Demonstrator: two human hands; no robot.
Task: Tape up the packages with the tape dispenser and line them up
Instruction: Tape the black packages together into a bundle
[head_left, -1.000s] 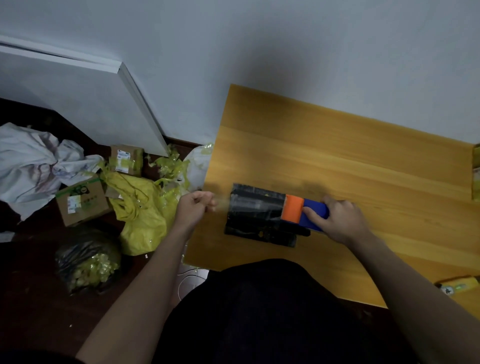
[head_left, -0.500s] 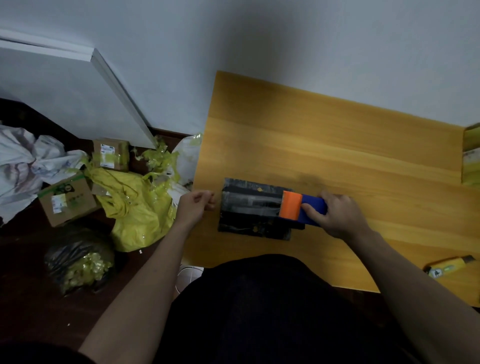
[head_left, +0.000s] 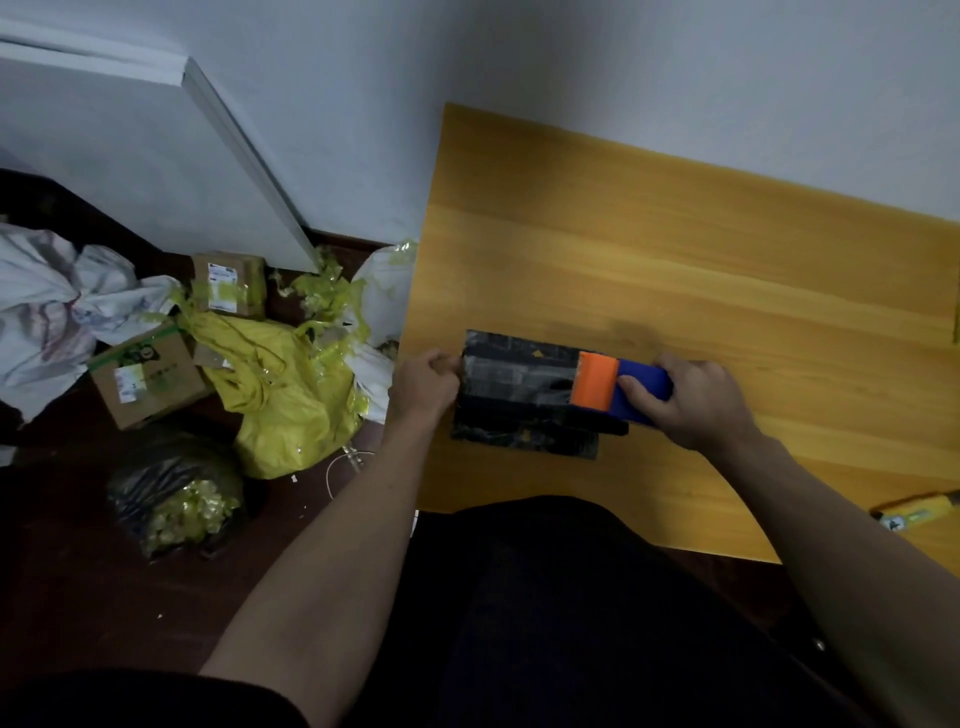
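Observation:
A dark, flat package (head_left: 519, 395) lies on the wooden table (head_left: 675, 270) near its left front corner. A strip of clear tape runs along its top. My right hand (head_left: 691, 400) grips the blue handle of the tape dispenser (head_left: 618, 387), whose orange part sits on the package's right end. My left hand (head_left: 423, 387) is at the package's left edge, fingers curled and pinching the tape end there.
On the floor to the left lie two cardboard boxes (head_left: 148, 379), a yellow bag (head_left: 283, 395), white bags (head_left: 57, 312), a black bag (head_left: 171, 493) and yellow tape scraps. A yellow utility knife (head_left: 914, 512) rests at the table's right front edge. A white panel leans on the wall.
The dispenser has stayed at the package's right end. My left hand has closed in from just off the package's left edge to touch it. The camera has shifted.

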